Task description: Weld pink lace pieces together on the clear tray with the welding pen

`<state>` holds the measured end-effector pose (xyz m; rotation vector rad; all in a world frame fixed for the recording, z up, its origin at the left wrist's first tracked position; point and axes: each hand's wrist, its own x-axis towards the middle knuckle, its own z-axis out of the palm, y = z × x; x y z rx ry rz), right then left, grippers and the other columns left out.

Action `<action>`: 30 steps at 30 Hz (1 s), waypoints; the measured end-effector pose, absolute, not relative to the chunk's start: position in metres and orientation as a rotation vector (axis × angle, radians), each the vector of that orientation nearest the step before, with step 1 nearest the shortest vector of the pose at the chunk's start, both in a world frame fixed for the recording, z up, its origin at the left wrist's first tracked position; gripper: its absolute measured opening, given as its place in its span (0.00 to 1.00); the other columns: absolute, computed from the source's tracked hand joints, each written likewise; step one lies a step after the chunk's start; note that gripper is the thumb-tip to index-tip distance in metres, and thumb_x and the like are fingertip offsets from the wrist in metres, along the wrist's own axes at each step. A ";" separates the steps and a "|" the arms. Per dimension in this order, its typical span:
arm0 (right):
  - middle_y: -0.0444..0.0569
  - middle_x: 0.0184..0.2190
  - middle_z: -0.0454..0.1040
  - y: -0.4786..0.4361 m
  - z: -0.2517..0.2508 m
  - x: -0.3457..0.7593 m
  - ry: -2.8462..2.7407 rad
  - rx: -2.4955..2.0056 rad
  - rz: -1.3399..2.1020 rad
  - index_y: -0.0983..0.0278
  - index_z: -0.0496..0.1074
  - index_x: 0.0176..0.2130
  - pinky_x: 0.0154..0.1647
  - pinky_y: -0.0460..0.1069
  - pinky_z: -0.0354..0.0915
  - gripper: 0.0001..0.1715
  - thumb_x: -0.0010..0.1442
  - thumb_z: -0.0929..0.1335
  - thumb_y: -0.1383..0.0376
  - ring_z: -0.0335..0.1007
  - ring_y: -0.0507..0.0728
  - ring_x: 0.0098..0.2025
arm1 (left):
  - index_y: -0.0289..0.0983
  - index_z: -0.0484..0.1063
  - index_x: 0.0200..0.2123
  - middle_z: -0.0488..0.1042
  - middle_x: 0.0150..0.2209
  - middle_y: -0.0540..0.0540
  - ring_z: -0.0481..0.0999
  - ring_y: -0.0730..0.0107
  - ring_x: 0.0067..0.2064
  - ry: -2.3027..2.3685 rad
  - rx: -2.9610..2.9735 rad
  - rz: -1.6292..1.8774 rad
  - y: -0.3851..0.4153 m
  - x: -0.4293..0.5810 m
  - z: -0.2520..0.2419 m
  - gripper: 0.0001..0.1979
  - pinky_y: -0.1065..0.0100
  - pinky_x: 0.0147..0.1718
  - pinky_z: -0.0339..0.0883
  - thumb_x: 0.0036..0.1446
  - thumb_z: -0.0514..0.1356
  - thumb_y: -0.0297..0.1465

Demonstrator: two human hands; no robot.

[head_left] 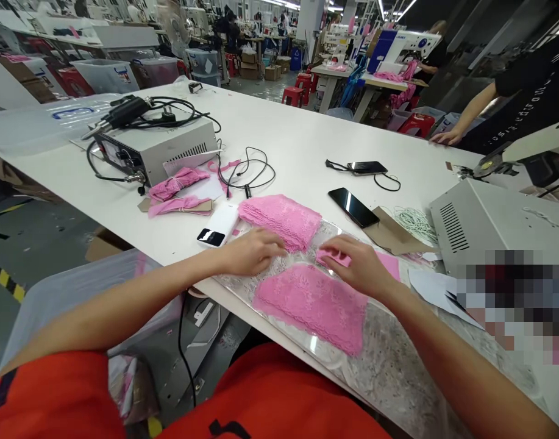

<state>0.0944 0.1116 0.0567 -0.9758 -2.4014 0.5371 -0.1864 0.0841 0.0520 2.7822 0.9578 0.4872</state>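
Three lots of pink lace lie on a clear plastic sheet at the table's near edge. My left hand (256,250) is at the near corner of the upper stack of lace (281,216), its fingers curled; what they hold, if anything, is too small to tell. The larger lace stack (316,305) lies flat, nearer my body, with neither hand on it. My right hand (356,262) is over the third pink lace piece (389,263), thumb and fingers bent around its left end, which shows between them. The rest of that piece runs out to the right, behind my hand.
Left of the lace are a white device (219,225), pink bundles (178,183) and a grey box unit (155,146) with cables. Beyond, to the right, lie a black phone (353,207), brown card (395,231) and a sewing machine. A person's hand (447,137) rests on the far table edge.
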 end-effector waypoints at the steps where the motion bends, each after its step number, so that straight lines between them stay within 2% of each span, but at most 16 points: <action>1: 0.50 0.37 0.75 0.123 0.054 0.083 -2.386 -1.001 0.473 0.62 0.74 0.40 0.32 0.49 0.68 0.08 0.60 0.67 0.64 0.71 0.54 0.33 | 0.38 0.76 0.47 0.76 0.49 0.41 0.74 0.61 0.50 1.081 2.774 0.536 0.096 -0.186 0.051 0.17 0.60 0.52 0.64 0.59 0.53 0.22; 4: 0.50 0.40 0.74 0.150 0.045 0.057 -2.378 -1.075 0.425 0.62 0.73 0.41 0.35 0.51 0.67 0.12 0.54 0.70 0.64 0.70 0.55 0.35 | 0.36 0.77 0.45 0.74 0.52 0.38 0.73 0.57 0.53 1.302 2.724 0.589 0.130 -0.185 0.045 0.12 0.57 0.53 0.64 0.63 0.55 0.28; 8: 0.48 0.34 0.73 0.169 0.036 0.047 -2.317 -1.063 0.640 0.61 0.74 0.32 0.36 0.51 0.65 0.05 0.55 0.67 0.64 0.68 0.55 0.33 | 0.38 0.79 0.41 0.77 0.49 0.42 0.74 0.60 0.52 1.291 2.691 0.582 0.157 -0.185 0.041 0.09 0.58 0.54 0.62 0.62 0.58 0.30; 12: 0.47 0.31 0.76 0.180 0.035 0.052 -2.270 -1.092 0.809 0.61 0.75 0.31 0.36 0.51 0.64 0.08 0.55 0.67 0.61 0.69 0.55 0.33 | 0.40 0.80 0.39 0.77 0.46 0.44 0.75 0.63 0.51 1.232 2.665 0.582 0.162 -0.187 0.043 0.08 0.61 0.52 0.62 0.61 0.59 0.32; 16: 0.46 0.27 0.74 0.188 0.042 0.055 -2.232 -1.122 1.020 0.62 0.75 0.30 0.32 0.49 0.62 0.12 0.53 0.67 0.57 0.66 0.53 0.30 | 0.40 0.79 0.41 0.76 0.48 0.43 0.74 0.60 0.51 1.219 2.640 0.601 0.163 -0.185 0.044 0.10 0.59 0.53 0.61 0.59 0.62 0.36; 21: 0.43 0.23 0.69 0.194 0.045 0.057 -2.168 -1.140 1.235 0.64 0.75 0.28 0.29 0.48 0.59 0.16 0.53 0.68 0.54 0.60 0.50 0.26 | 0.39 0.80 0.39 0.77 0.46 0.44 0.75 0.61 0.49 1.194 2.600 0.655 0.166 -0.178 0.043 0.08 0.59 0.53 0.61 0.58 0.63 0.34; 30: 0.43 0.23 0.66 0.201 0.046 0.055 -2.054 -1.177 1.427 0.64 0.74 0.27 0.30 0.48 0.59 0.18 0.47 0.71 0.51 0.59 0.50 0.27 | 0.38 0.80 0.36 0.79 0.41 0.45 0.76 0.66 0.43 1.165 2.573 0.673 0.178 -0.175 0.046 0.06 0.66 0.45 0.66 0.58 0.62 0.31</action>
